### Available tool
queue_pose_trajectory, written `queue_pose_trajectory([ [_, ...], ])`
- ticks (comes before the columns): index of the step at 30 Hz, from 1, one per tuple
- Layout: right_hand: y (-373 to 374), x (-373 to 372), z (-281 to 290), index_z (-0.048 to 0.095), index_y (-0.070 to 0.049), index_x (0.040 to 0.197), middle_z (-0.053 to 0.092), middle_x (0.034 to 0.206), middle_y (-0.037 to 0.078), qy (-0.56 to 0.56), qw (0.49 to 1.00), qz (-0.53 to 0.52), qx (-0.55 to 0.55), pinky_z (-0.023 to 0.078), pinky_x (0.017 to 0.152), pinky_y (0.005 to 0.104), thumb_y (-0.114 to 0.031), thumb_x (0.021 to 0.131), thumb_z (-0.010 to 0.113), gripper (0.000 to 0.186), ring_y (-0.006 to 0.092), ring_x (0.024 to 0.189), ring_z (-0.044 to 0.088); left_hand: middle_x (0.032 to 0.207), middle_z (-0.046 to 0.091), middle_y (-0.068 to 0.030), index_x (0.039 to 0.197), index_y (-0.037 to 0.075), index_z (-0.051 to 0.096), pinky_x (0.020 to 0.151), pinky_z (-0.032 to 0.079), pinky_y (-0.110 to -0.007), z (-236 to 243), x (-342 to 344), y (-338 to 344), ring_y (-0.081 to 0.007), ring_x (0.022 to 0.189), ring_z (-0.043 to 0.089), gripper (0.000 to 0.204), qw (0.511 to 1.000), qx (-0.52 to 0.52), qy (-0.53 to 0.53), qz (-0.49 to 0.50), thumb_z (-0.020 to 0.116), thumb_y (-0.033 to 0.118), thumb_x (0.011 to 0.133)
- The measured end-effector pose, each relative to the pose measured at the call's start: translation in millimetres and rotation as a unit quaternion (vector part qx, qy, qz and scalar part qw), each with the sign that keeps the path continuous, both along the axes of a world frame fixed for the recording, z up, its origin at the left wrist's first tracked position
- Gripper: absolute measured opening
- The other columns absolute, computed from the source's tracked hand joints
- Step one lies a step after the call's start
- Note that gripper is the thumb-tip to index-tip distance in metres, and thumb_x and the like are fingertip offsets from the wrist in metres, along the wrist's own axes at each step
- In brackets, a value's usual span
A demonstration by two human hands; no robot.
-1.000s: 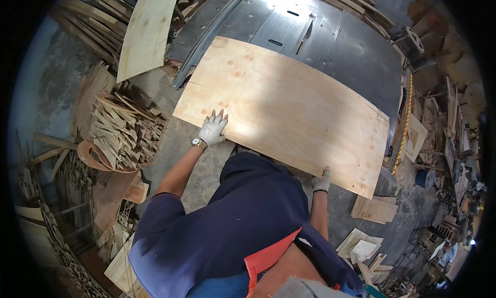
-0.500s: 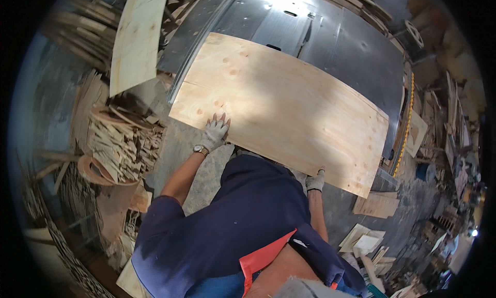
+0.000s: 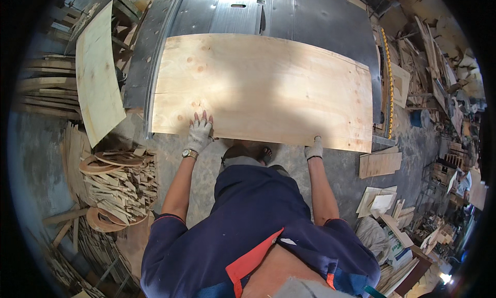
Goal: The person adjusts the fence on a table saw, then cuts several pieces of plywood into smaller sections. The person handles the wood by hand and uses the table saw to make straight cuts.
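A wide pale plywood sheet [image 3: 258,91] lies on a grey metal saw table [image 3: 330,19], its near long edge overhanging toward me. My left hand [image 3: 200,135], in a whitish glove with bare fingertips, rests near the sheet's left front corner, fingers spread flat on top. Toward the right of the same edge, my right hand [image 3: 313,149] grips the sheet, thumb on top; its other fingers are hidden beneath. Just beyond the sheet's far edge, a dark saw blade [image 3: 263,20] stands in the table's slot.
A metal rail [image 3: 160,45] runs along the table's left side, beside a leaning pale board [image 3: 97,76]. Scrap wood strips [image 3: 121,187] are heaped at left. A yellow notched strip [image 3: 387,86] borders the right side. Board offcuts [image 3: 380,162] lie on the floor at right.
My view has turned, so the sheet and table now appear straighter and shifted left. Both hands keep about the same places on the sheet's near edge.
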State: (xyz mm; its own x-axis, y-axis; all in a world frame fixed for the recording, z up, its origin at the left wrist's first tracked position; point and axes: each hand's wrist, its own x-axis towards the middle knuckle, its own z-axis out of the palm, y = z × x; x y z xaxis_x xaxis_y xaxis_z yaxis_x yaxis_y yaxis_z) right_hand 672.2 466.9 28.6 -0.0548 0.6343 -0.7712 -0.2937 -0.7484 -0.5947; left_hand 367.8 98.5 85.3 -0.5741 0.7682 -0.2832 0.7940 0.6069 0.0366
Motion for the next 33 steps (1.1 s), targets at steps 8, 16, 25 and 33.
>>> queue_pose_trajectory([
  [8, 45, -54, -8, 0.047, -0.011, 0.137, 0.057, 0.134, 0.008, -0.007, 1.0, 0.017, 0.011, 0.052, 0.098, 0.0435, -0.03, 0.098, 0.059, 0.046, 0.0254, 0.117, 0.058, 0.155, 0.032, -0.0174, 0.138, 0.013, 0.046, 0.11, 0.029, -0.066, -2, -51, 42, -0.0476, 0.141, 0.029, 0.083, 0.999, 0.025, -0.023, 0.019, 0.084, 0.032, 0.066],
  [16, 77, -80, -35, 0.047, -0.01, 0.139, 0.054, 0.138, 0.008, -0.03, 0.999, 0.02, -0.008, 0.043, 0.106, 0.0466, -0.04, 0.094, 0.063, 0.056, 0.0273, 0.122, 0.054, 0.159, 0.025, -0.0153, 0.144, 0.017, 0.04, 0.113, 0.024, -0.064, -10, -88, 71, -0.0474, 0.143, 0.024, 0.09, 0.998, -0.019, -0.056, 0.032, 0.083, 0.031, 0.067],
  [25, 124, -106, -50, 0.045, -0.013, 0.141, 0.053, 0.14, 0.009, -0.086, 0.989, 0.11, -0.05, 0.039, 0.105, 0.0558, -0.056, 0.092, 0.059, 0.067, 0.0314, 0.127, 0.05, 0.162, 0.018, -0.0147, 0.15, 0.017, 0.034, 0.115, 0.02, -0.063, 0, -119, 113, -0.0469, 0.146, 0.018, 0.095, 0.996, -0.021, -0.07, 0.048, 0.08, 0.038, 0.07],
  [33, 120, -93, 19, 0.05, -0.014, 0.134, 0.069, 0.108, 0.015, -0.461, 0.594, 0.586, 0.301, 0.051, 0.078, 0.0562, -0.054, 0.084, 0.066, 0.067, 0.0416, 0.087, 0.065, 0.161, 0.02, -0.0153, 0.15, 0.015, 0.035, 0.117, 0.019, -0.06, 19, -115, 133, -0.045, 0.147, 0.015, 0.098, 0.994, 0.0, -0.087, 0.063, 0.08, 0.043, 0.068],
])
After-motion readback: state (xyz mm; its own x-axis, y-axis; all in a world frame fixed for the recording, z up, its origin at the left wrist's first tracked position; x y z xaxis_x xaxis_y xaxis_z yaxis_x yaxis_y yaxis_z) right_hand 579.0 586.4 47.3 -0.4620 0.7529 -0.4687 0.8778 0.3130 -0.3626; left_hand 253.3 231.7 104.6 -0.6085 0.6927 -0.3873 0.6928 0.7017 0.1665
